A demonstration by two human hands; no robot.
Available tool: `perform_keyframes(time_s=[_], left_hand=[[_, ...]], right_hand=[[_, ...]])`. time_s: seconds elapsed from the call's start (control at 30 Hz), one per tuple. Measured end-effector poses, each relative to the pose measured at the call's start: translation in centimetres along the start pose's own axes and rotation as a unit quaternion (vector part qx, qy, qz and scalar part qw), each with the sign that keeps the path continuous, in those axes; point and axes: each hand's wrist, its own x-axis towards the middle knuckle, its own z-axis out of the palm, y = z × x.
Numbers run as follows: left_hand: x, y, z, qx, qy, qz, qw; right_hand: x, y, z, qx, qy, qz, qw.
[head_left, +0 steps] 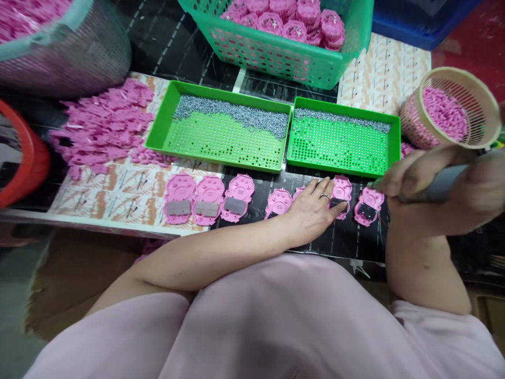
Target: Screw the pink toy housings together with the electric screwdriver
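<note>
My left hand (310,213) lies flat with its fingers spread over the row of pink plastic shells. It rests against a pink shell with a black part (341,192) and partly hides others beneath it. My right hand (437,189) is wrapped round a grey electric screwdriver (434,184), blurred, whose tip points left. Just below that tip is the rightmost pink shell (369,205), which has a black part in it. Farther left, another pink shell (279,201) lies beside my left wrist. Three pink shells with grey blocks (236,200) stand side by side at the row's left end.
Two green trays of small screws (231,113) lie behind the row. A heap of pink parts (106,123) is at left, near a red bucket (29,152). Behind stands a green basket (276,55) of pink assemblies; a beige basket (483,108) is at right.
</note>
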Motion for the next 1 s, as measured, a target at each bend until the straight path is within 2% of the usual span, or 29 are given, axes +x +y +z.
perform_keyframes(time_s=[0.07,0.1,0.23,0.33,0.47,0.57,0.77,0.9,0.97,1.0], left_hand=[[0.0,0.0,0.2,0.003,-0.001,0.001,1.000],[0.1,0.1,0.2,0.006,-0.001,0.001,1.000],[0.3,0.1,0.1,0.021,-0.015,-0.005,1.000],[0.4,0.1,0.1,0.020,-0.021,-0.006,1.000],[0.4,0.1,0.3,0.015,-0.001,-0.003,1.000],[0.3,0.0,0.4,0.014,0.013,0.003,1.000],[0.3,-0.3,0.1,0.023,0.001,0.015,1.000],[1.0,0.5,0.3,0.029,-0.019,0.017,0.999],[1.8,1.0,0.3,0.021,-0.018,0.023,0.999],[2.1,1.1,0.2,0.010,-0.013,0.027,1.000]], right_hand=[[-1.4,-0.4,1.6,0.016,0.050,-0.063,0.997],[-2.1,-0.2,2.3,0.024,0.070,-0.066,0.995],[-3.7,0.9,3.0,0.008,0.114,0.002,0.994],[-4.0,1.3,2.7,-0.012,0.132,0.022,0.991],[-3.9,1.4,2.7,0.023,0.100,0.032,0.994],[-3.8,1.8,2.7,0.015,0.066,0.016,0.998],[-3.7,2.0,2.7,-0.017,0.038,0.012,0.999],[-2.7,0.2,1.0,0.049,0.040,-0.048,0.997],[-2.1,-0.9,-0.7,0.033,0.040,-0.063,0.997],[-2.0,-1.3,-1.6,-0.005,0.064,-0.050,0.997]])
